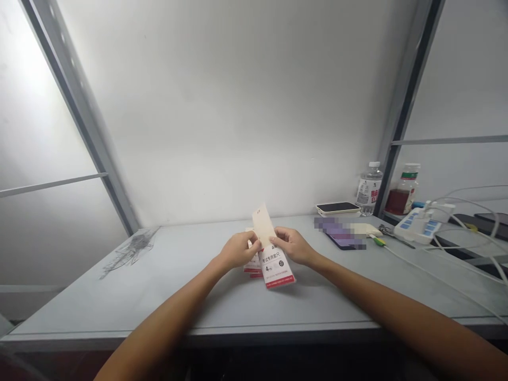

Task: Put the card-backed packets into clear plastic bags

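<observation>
"Where's the packet (278, 269) now?"
"Over the tabletop (186, 270), behind the middle of its near edge, flap (262, 225) up; your left hand (239, 250) and right hand (294, 245) both pinch it."
"And the step?"
"Looks like working that flap; next calls for a steady two-sided hold."

There are two hands (241, 250) (294, 246), at least two packets (278, 269), one counter (182, 246), one bottle (369, 191), one jar (402, 194) and one power strip (406, 224).
</observation>
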Demonstrator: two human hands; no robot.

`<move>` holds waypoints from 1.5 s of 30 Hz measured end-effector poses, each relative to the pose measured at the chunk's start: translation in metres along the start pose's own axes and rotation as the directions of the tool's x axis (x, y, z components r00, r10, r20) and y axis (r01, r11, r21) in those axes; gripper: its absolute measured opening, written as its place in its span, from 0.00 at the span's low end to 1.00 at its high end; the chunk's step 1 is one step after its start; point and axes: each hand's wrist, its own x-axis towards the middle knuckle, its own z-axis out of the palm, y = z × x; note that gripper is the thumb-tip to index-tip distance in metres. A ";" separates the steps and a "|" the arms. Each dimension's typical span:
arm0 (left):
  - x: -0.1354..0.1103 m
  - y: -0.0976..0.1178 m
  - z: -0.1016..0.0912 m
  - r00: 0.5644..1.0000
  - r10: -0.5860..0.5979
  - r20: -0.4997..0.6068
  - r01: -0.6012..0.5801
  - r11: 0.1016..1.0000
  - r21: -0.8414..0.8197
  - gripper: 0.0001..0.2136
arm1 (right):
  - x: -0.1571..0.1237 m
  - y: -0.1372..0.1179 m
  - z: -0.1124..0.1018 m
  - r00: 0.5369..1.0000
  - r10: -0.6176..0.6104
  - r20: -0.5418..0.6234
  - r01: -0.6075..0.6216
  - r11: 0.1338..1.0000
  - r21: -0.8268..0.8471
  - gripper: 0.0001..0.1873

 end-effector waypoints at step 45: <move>0.007 -0.019 0.001 0.972 0.231 0.050 -0.222 0.964 -0.143 0.12 | -0.004 -0.001 -0.004 0.999 -0.043 0.026 0.042 0.999 0.031 0.13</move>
